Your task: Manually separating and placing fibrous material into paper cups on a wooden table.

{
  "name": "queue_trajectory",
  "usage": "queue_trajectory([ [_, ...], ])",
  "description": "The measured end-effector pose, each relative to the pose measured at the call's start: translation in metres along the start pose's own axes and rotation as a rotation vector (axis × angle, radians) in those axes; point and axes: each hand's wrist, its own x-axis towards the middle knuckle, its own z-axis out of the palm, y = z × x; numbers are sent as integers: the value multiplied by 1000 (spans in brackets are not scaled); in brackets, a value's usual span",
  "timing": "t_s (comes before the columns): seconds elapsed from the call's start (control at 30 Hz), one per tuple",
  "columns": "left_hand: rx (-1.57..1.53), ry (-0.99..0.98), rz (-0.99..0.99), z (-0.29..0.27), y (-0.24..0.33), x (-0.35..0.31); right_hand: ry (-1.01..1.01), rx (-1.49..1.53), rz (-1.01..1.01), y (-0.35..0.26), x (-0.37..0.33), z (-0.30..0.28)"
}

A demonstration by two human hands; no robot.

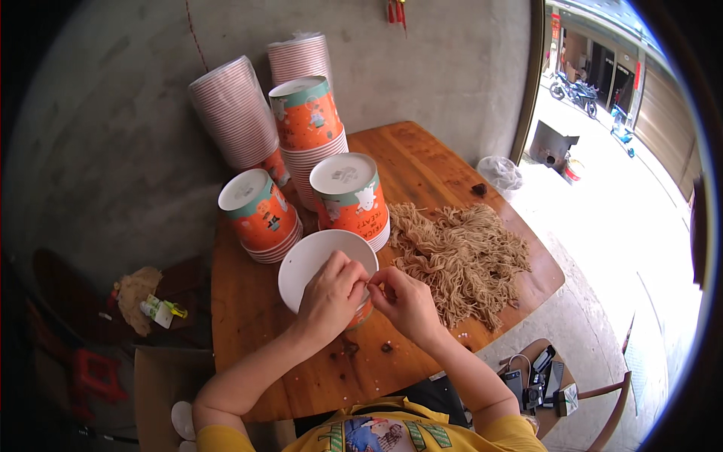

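A paper bucket [307, 265], white inside and orange outside, stands mouth up and tilted near the middle of the wooden table. My left hand [332, 292] lies over its near rim, fingers closed in a pinch. Just right of it, my right hand [404, 300] is also pinched at the rim, its fingertips close to the left ones. Whatever the fingertips hold is hidden or too small to make out. A loose pile of tan cords [463, 260] lies to the right of the bucket.
Behind stand upturned orange buckets [348, 197] in stacks, with another stack [260, 215] at left. Wrapped white stacks [235, 113] lean by the wall. A cardboard box [169, 392] sits low left. On a chair [538, 377] at lower right are several small devices.
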Motion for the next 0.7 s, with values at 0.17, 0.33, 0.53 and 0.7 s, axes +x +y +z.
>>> queue_trajectory([
  [0.17, -327, 13, -189, 8, 0, 0, 51, -28, -88, 4, -4, 0],
  [0.33, -444, 4, -247, 11, -4, -3, 74, -21, -106, 5, -6, 3],
  [0.53, -520, -21, -284, 11, -4, -3, 49, 80, -13, 4, -9, 3],
  [0.7, -313, -50, -294, 3, 6, 1, 61, 134, 48, 3, -8, 0],
])
